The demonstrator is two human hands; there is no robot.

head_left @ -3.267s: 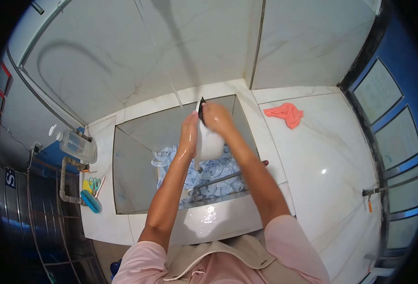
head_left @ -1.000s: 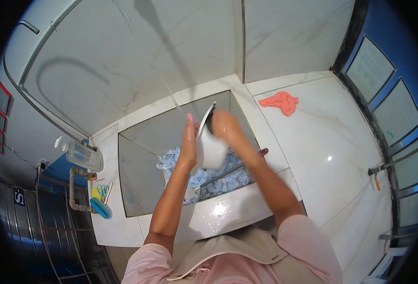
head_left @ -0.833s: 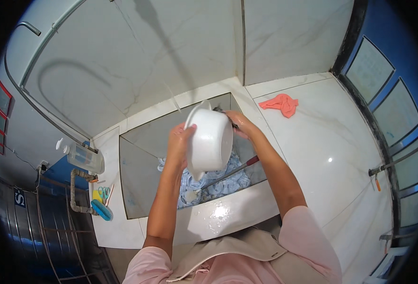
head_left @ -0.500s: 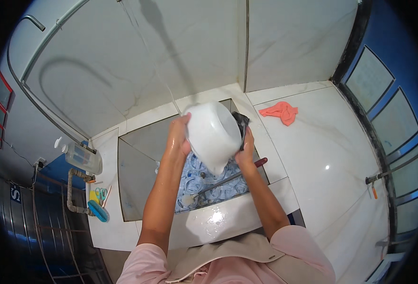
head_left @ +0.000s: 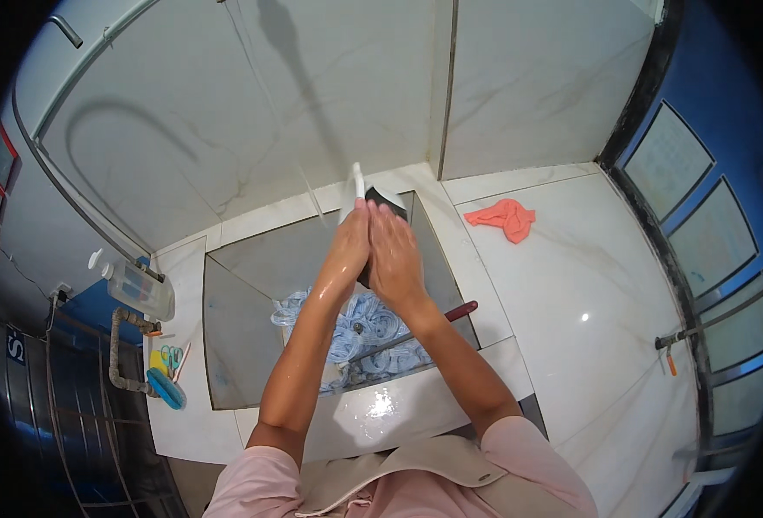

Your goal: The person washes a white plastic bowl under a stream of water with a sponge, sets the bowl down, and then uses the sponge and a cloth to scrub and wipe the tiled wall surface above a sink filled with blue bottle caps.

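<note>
One translucent bottle [head_left: 142,289] stands at nine o'clock beside the sink [head_left: 236,345]. Above the basin, the left hand [head_left: 344,253] meets a white bowl [head_left: 358,184]; how far its fingers close cannot be told. Largely hidden, the bowl stands edge-on, long axis near twelve-to-six, visible rim pointing to twelve. Over a black pad [head_left: 383,198], the right hand [head_left: 394,259] lays straight, adjoining fingers; its thumb is hidden, its grip uncertain. An orange cloth [head_left: 504,219] lies at two o'clock.

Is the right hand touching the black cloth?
Touching. In the head view, the right hand lies over the black cloth, fingers against it, with dark fabric showing past them.
</note>
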